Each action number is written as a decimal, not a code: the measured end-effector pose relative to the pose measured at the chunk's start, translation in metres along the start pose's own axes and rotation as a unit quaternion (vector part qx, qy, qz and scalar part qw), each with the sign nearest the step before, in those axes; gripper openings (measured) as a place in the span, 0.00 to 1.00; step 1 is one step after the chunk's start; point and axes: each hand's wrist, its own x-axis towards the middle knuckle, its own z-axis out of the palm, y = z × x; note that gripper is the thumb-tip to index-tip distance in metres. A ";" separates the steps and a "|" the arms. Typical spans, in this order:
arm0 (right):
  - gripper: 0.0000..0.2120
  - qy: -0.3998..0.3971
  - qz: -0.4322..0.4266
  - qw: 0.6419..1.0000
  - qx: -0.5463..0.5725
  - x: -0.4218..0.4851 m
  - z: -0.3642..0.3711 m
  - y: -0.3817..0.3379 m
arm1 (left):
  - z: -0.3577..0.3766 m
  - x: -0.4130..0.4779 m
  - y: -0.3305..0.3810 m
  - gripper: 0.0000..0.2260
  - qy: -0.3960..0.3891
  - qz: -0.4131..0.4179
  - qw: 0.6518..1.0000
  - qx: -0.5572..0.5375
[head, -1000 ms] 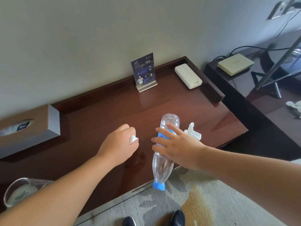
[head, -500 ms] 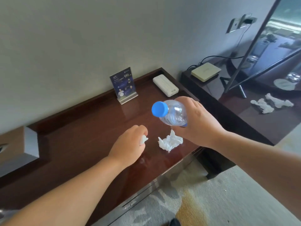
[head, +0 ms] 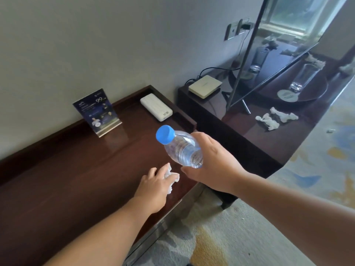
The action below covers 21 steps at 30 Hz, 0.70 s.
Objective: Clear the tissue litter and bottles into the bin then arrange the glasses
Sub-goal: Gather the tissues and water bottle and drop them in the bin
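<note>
Now, at the left of your view, a blue sign card [head: 95, 112] stands on the dark wooden desk [head: 67, 179] by the wall, with a white power bank [head: 156, 109] lying further right. Your left hand [head: 154, 187] rests on the desk near its front edge, fingers spread over crumpled tissue [head: 171, 176]. Your right hand [head: 212, 166] grips a clear bottle [head: 181, 148] with a blue cap, held tilted above the desk. On the lower cabinet [head: 269, 143] to the right lie more tissue pieces [head: 276, 119], and a glass [head: 303, 77] stands beyond them.
</note>
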 end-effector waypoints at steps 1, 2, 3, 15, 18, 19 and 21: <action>0.35 0.000 0.001 1.000 0.001 0.000 -0.001 0.002 | 0.000 0.001 0.002 0.20 0.007 -0.007 1.000 0.002; 0.35 -0.001 0.002 1.000 0.002 0.000 -0.002 0.004 | 0.000 0.001 0.004 0.13 0.013 -0.018 1.000 -0.001; 0.35 0.000 0.004 1.000 0.002 -0.001 -0.003 0.005 | -0.003 0.002 0.007 0.06 0.014 -0.028 1.000 -0.004; 0.33 0.082 0.121 0.989 -0.006 -0.042 -0.050 -0.008 | -0.102 0.011 0.037 0.13 0.072 0.076 0.994 -0.022; 0.33 0.117 0.169 0.978 -0.027 -0.066 -0.073 -0.007 | -0.128 0.021 0.060 0.14 0.097 0.118 0.988 -0.009; 0.33 0.135 0.183 0.973 -0.034 -0.074 -0.081 -0.006 | -0.134 0.022 0.070 0.15 0.103 0.138 0.985 -0.012; 0.33 0.167 0.211 0.962 -0.044 -0.089 -0.095 -0.002 | -0.141 0.024 0.091 0.15 0.113 0.184 0.976 -0.016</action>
